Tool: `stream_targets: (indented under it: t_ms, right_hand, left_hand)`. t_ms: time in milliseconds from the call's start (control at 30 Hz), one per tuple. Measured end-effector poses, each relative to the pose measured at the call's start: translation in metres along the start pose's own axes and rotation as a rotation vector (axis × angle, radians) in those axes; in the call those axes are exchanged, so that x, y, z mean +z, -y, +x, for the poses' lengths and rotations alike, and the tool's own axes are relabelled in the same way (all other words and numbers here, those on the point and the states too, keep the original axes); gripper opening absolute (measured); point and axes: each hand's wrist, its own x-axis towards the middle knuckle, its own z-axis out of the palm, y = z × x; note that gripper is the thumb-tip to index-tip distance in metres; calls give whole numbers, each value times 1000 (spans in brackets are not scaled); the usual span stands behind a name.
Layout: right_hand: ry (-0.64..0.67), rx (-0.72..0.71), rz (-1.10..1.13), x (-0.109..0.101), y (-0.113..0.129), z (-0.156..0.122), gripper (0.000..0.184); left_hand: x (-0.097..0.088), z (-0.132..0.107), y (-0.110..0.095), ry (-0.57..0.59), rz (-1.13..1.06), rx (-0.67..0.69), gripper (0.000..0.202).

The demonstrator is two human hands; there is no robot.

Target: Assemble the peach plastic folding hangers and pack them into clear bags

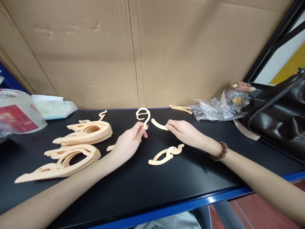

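My left hand (pixel 130 141) pinches the stem of a cream plastic hook piece (pixel 143 116), holding it upright above the black table (pixel 195 178). My right hand (pixel 182 132) grips one end of a short curved cream strip (pixel 157 124), whose free end points toward the hook. A flat cream hanger part (pixel 166 154) lies on the table just in front of both hands. A small cream scrap (pixel 110 148) sits beside my left wrist.
Two stacks of cream hanger halves (pixel 89 132) (pixel 64 160) lie at left. Thin cream strips (pixel 180 108), crumpled clear plastic (pixel 209 109), a lidded bottle (pixel 237 93) and a black bag (pixel 281 114) stand at back right. Plastic packets (pixel 17 111) lie far left. A cardboard wall (pixel 133 51) is behind.
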Motion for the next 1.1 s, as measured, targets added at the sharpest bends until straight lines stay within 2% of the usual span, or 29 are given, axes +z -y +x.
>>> stream_targets:
  t_ms: [200,333,467,867,1100]
  right_hand:
    - [68,-105,-28,-3,0,0,30]
    - [30,-150,-125,-2,-5,3,28]
    - [9,-171,-134,-2,-10,4,24]
    - [39,-218,-120,-9,-12,5,23]
    - [78,-242,-31,-13,-15,7,24]
  left_hand:
    - [2,3,0,62,-326,-30,28]
    - [-2,2,-8,114,-479,-117,31]
    - [-8,0,-14,166,-502,-148,35]
    - [-15,-2,-17,323,-519,-103,44]
    - [-22,-2,-17,399,-598,-112,37]
